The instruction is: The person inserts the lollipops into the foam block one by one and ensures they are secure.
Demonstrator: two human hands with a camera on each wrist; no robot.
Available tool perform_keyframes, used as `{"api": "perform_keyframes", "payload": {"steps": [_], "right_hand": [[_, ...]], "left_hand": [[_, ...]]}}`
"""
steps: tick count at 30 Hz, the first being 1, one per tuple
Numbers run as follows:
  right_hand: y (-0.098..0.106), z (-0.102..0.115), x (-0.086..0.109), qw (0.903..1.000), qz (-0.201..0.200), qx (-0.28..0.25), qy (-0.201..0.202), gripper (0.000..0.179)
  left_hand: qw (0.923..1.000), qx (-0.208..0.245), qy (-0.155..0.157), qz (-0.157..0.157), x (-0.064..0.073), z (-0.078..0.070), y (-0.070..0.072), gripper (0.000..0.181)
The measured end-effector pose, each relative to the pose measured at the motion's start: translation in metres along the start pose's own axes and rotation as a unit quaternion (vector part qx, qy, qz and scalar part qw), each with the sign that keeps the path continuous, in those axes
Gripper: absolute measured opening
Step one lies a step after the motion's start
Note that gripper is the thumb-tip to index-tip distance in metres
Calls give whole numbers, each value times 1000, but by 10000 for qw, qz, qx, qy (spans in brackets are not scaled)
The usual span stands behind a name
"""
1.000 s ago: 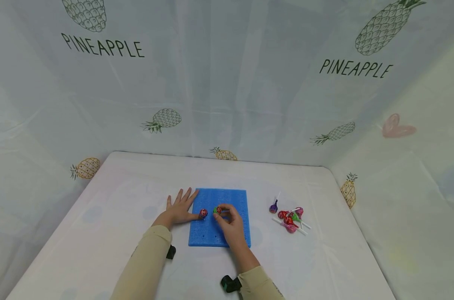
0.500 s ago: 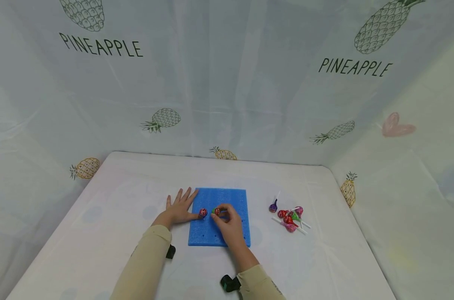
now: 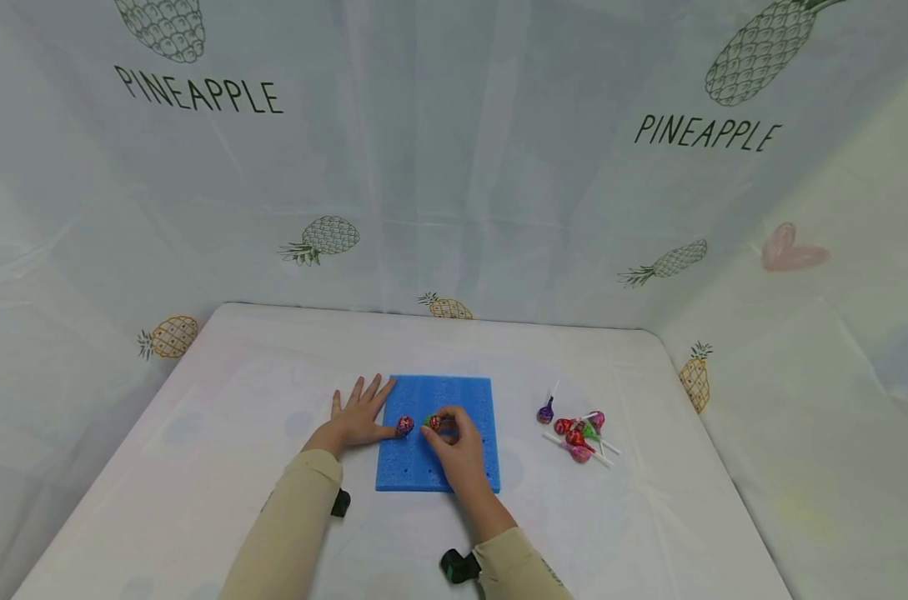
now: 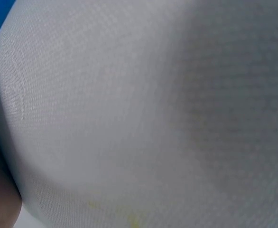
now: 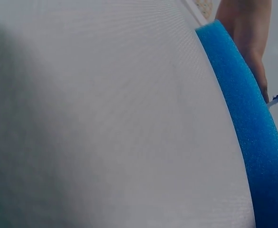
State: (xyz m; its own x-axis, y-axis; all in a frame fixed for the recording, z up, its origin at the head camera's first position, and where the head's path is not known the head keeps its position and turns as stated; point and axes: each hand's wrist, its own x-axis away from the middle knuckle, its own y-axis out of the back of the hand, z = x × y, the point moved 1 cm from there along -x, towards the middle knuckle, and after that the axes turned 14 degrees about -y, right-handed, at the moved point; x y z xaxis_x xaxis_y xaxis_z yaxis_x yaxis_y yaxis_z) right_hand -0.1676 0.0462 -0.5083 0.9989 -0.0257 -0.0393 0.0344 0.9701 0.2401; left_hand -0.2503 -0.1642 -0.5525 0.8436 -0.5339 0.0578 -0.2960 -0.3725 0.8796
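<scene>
I've got the right hand (image 3: pixel 459 450) over the blue foam board (image 3: pixel 410 477), and its grip is pinching a red-and-green lollipop (image 3: pixel 434 423) between thumb and fingers, candy end up. That one's above the middle of the board, slightly left. Can't tell if its stick is in a hole, since the fingers are in the way on my head feed.

Just left of it there's a red-and-blue lollipop (image 3: pixel 404 425), also candy up, over the left part of the board. The left hand (image 3: pixel 359 421) lies with its grip spread wide, fingers fanned by the board's left edge and the thumb reaching across right beside that candy. Can't tell if they touch.

Some small dark holes show along the near part of the board. Off to the right, well apart from it, a loose pile of lollipops (image 3: pixel 576 438) in red, pink and green lies on the white surface (image 3: pixel 634 367), with a purple lollipop (image 3: pixel 545 413) just beside the pile.

My left wrist cam is mostly blurry white cloth, so not much help there, lol.
</scene>
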Motion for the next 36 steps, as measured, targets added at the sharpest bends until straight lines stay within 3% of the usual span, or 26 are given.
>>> {"api": "perform_keyframes", "payload": {"steps": [8, 13, 18, 21, 28, 36], "right_hand": [[1, 0, 0, 10000, 19, -59, -25, 33], [3, -2, 1, 9993, -40, -344, 115, 36], [15, 0, 6, 9937, -494, -970, 269, 36], [28, 1, 8, 9896, -878, -1075, 385, 36], [54, -29, 3, 9834, -1381, -1173, 60, 41], [91, -41, 10, 9741, -1977, -929, -586, 43]], "left_hand": [[10000, -37, 27, 65, -1, 1, 1, 107], [9999, -83, 58, 125, 1, -5, 5, 106], [9998, -60, 61, 206, 4, -15, 11, 102], [9994, -148, 112, 290, 6, -17, 13, 101], [9996, -145, 139, 191, 6, -15, 13, 102], [9995, -157, 143, 217, 7, -16, 14, 100]]}}
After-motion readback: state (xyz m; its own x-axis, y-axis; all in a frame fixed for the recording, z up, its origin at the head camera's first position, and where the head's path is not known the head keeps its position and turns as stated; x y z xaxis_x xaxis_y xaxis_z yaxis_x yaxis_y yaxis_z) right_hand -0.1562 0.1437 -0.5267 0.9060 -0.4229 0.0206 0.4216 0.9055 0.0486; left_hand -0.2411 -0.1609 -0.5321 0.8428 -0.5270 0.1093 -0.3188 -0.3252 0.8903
